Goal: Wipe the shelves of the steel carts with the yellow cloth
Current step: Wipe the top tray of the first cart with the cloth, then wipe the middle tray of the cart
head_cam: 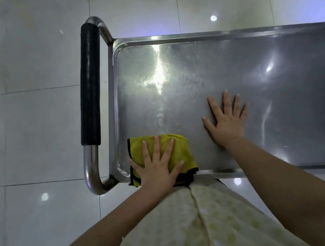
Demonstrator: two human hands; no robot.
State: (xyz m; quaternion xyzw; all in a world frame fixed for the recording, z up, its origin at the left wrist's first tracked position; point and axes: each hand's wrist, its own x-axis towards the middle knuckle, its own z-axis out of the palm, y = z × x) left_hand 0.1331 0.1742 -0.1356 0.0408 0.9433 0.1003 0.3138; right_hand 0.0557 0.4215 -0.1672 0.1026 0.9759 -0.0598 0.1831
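Left grip (158,164) flat and open on the yellow cloth (180,145) for pressure, right grip (226,121) splayed beside it, probably steadying the shelf (192,69).

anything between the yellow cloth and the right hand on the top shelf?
Nothing: only bare shelf lies between yellow cloth and right hand, per head view.

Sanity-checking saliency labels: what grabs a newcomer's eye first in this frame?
The yellow cloth at the near left corner of the steel shelf, pressed flat under the left hand. Next, the right hand spread flat on bare steel beside it, and the black-padded cart handle at left.
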